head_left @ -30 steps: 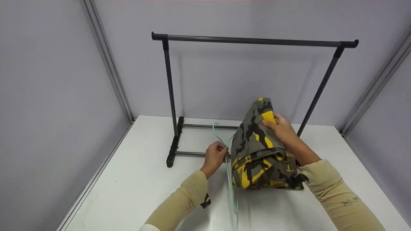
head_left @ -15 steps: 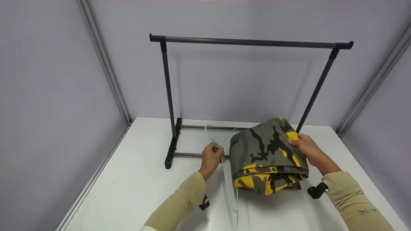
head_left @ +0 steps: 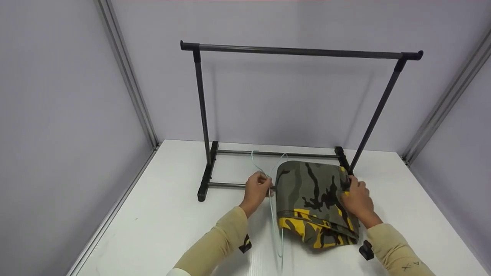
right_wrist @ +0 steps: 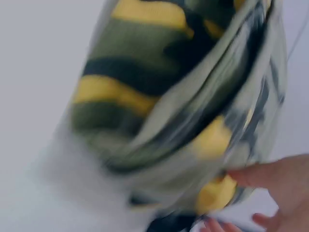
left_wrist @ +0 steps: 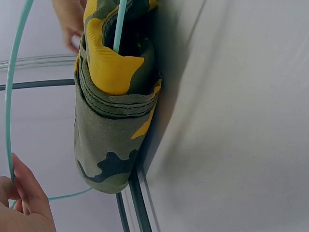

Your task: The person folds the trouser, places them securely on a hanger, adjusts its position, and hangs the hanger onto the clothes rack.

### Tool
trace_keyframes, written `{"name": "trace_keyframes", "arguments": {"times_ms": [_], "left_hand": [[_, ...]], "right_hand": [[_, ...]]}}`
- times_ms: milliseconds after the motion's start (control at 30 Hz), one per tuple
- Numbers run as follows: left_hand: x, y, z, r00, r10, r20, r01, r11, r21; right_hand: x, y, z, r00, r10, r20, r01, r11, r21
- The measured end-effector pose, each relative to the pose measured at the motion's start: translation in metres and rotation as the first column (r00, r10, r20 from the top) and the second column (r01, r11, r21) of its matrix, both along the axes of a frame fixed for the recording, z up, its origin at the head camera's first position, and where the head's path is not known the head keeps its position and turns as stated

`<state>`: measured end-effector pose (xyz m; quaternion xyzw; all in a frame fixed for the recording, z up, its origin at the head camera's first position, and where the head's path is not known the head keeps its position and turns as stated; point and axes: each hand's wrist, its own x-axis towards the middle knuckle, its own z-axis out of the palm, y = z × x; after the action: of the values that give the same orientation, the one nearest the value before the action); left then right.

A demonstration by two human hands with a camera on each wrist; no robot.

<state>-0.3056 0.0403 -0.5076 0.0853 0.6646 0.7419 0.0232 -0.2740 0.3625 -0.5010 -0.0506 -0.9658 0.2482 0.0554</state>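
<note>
A folded camouflage garment (head_left: 307,191) in grey-green, black and yellow hangs over a thin mint-green clothes hanger (head_left: 280,245), its lower side close above the white table. My left hand (head_left: 256,191) pinches the hanger at its neck, below the hook. In the left wrist view, the hanger wire (left_wrist: 12,92) runs up from those fingertips, and another stretch of it enters the fold. At the garment's right edge is my right hand (head_left: 358,199), gripping the cloth with the thumb in front. The right wrist view is blurred; the thumb (right_wrist: 251,175) touches the fabric there.
Behind the garment stands a dark metal clothes rack (head_left: 299,50) with a high top bar and two low crossbars. Its black left foot (head_left: 207,172) lies left of my left hand. Pale walls (head_left: 57,115) close in the white table (head_left: 172,218).
The garment's right part has swung right, then come down lower and nearer the table, my right hand moving with it. My left hand has stayed nearly in place on the hanger.
</note>
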Motion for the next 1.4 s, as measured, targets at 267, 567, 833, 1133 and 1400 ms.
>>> {"name": "trace_keyframes", "arguments": {"times_ms": [267,567,833,1133,1400], "left_hand": [[-0.002,0.001,-0.002,1.000,0.014,0.008,-0.014,1.000,-0.012],[0.006,0.007,-0.009,0.999,-0.044,0.019,0.045,0.999,-0.020],[0.015,0.007,0.000,0.999,-0.038,0.020,0.039,0.999,-0.034],[0.002,0.001,-0.045,0.991,-0.022,0.128,0.011,0.997,0.082],[0.003,-0.001,-0.049,0.995,0.002,0.100,-0.013,0.994,0.108]], "right_hand": [[-0.016,-0.063,-0.013,0.975,0.223,-0.011,-0.216,0.955,0.205],[-0.041,-0.079,-0.044,0.984,0.179,0.018,-0.178,0.950,0.256],[-0.044,-0.082,-0.047,0.979,0.199,0.035,-0.202,0.958,0.204],[-0.048,-0.080,-0.060,0.976,0.216,0.021,-0.216,0.958,0.191],[-0.054,-0.070,-0.065,0.970,0.226,0.087,-0.237,0.960,0.150]]}}
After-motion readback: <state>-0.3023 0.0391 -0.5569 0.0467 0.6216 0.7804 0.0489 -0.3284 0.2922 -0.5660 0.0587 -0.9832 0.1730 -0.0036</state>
